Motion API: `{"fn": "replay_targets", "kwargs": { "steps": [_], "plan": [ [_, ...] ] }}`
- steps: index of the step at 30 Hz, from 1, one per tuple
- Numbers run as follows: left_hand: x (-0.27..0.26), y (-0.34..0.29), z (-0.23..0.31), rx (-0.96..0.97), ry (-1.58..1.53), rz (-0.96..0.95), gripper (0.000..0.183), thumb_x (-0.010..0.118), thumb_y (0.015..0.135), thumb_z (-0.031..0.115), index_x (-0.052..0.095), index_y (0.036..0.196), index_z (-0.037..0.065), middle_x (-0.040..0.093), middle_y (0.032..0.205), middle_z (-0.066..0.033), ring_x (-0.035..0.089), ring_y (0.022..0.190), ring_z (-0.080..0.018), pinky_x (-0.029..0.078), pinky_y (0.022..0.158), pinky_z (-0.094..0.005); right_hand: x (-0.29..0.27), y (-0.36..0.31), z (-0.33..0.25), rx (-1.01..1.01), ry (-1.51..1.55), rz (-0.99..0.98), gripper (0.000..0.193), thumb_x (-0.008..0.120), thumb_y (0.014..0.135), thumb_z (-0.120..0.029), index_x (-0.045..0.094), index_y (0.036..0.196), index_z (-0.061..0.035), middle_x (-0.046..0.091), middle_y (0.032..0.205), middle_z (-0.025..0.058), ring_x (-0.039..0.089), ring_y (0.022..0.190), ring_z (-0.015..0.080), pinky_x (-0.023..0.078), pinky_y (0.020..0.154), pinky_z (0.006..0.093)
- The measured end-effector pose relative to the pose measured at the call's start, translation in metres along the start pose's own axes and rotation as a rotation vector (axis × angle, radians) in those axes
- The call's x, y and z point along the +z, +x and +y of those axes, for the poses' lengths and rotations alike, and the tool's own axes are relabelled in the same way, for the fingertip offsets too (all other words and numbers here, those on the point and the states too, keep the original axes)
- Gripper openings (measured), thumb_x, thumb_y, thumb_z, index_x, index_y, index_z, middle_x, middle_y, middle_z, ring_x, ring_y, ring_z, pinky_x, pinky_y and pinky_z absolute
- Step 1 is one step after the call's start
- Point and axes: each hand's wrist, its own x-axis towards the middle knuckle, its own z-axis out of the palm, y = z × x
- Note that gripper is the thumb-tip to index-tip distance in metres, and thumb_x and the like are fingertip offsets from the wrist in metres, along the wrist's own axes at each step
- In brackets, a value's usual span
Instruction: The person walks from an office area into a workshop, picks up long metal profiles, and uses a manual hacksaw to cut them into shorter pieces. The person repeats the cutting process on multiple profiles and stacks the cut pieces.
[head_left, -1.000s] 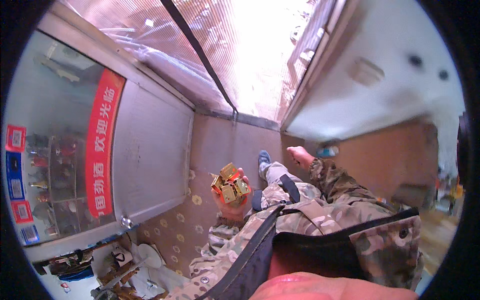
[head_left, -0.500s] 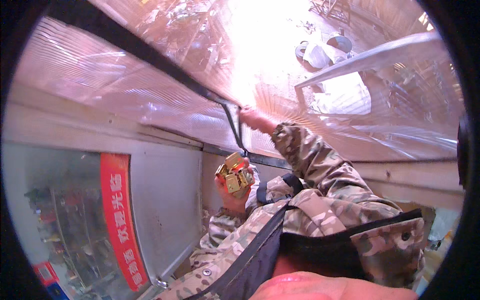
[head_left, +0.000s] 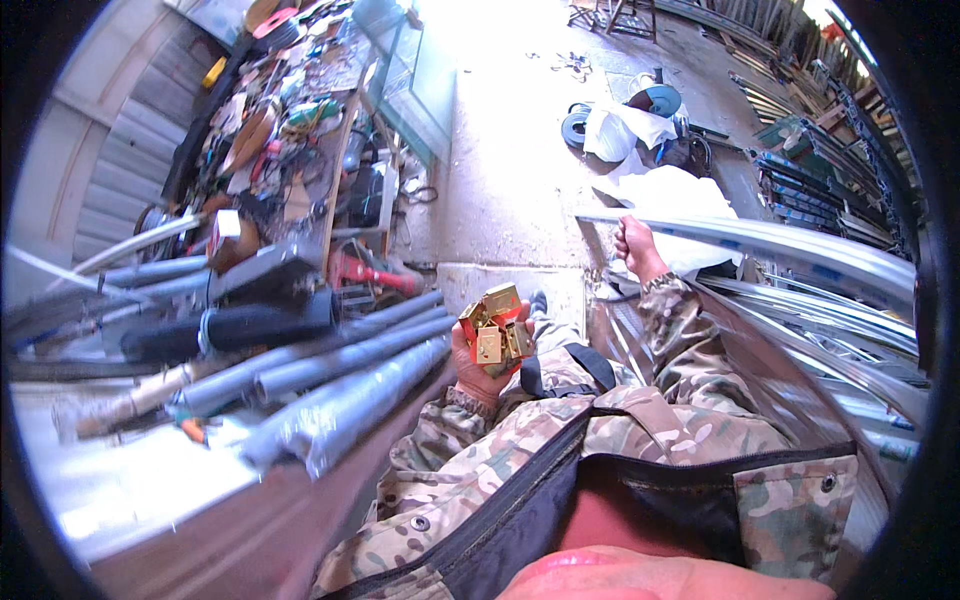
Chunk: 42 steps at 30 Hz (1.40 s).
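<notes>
My left hand (head_left: 484, 362), palm up and fingers curled, carries several brass-coloured metal fittings (head_left: 503, 332) with flat plates and red parts. They lie heaped in the palm, and I cannot tell their exact kind. My right hand (head_left: 637, 250) is out in front to the right, fingers folded into a fist, with nothing showing in it. Just beyond that fist, in the picture, runs the end of a long silvery metal profile (head_left: 740, 232); whether they touch I cannot tell. Both my forearms are in camouflage sleeves.
On the left, grey wrapped rolls (head_left: 350, 365) lie near a cluttered workbench (head_left: 345, 140) and leaning glass panes (head_left: 415, 85). White sheeting (head_left: 690, 195) and coiled rolls (head_left: 655, 100) lie on the floor ahead. Long metal bars (head_left: 800, 300) and a rack of profiles (head_left: 800, 190) line the right.
The clear ribbed curtain no longer fills the view ahead, and my right hand has let go of its dark-edged strip and moved right. My left hand still holds the fittings; the workshop shows plainly.
</notes>
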Motion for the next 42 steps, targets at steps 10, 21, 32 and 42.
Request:
{"fn": "replay_targets", "kwargs": {
  "steps": [10,21,32,42],
  "plan": [
    [-0.026,0.29,0.115,0.042,-0.044,-0.007,0.072,0.074,0.073,0.045,0.05,0.134,0.013,0.04,0.142,-0.0198,0.047,0.119,-0.0383,0.04,0.103,-0.0471,0.007,0.195,-0.001,0.383,0.208,0.044,0.032,0.05,0.094,-0.03,0.038,0.066,-0.0195,0.036,0.055,-0.005,0.026,0.039,0.0081,0.02,0.035,0.0245],
    [0.005,0.626,0.241,-0.14,0.062,0.007,0.081,0.059,0.08,0.052,0.036,0.141,0.004,0.044,0.138,-0.0216,0.053,0.113,-0.0389,0.051,0.09,-0.0498,0.193,0.384,-0.168,-0.177,-0.375,-0.57,0.037,0.068,0.087,-0.04,0.065,0.076,-0.0042,0.051,0.064,-0.0068,0.042,0.061,0.0025,0.034,0.052,0.0214],
    [0.067,0.914,0.39,-0.169,0.181,-0.096,0.078,0.058,0.082,0.052,0.04,0.139,0.002,0.048,0.131,-0.0277,0.053,0.112,-0.0408,0.044,0.099,-0.0493,0.292,0.646,-0.319,-0.089,-0.404,-0.402,0.039,0.07,0.087,-0.037,0.068,0.087,0.0017,0.058,0.077,-0.0051,0.048,0.076,0.0046,0.043,0.067,0.0243],
    [0.163,1.202,0.516,0.031,0.071,-0.022,0.069,0.066,0.077,0.047,0.051,0.133,0.01,0.049,0.132,-0.0245,0.054,0.111,-0.0397,0.045,0.099,-0.049,0.394,0.923,-0.532,-0.113,-0.441,-0.591,0.043,0.071,0.084,-0.041,0.069,0.094,0.0012,0.062,0.081,-0.0032,0.051,0.078,0.0059,0.045,0.072,0.0252]
  ]
}}
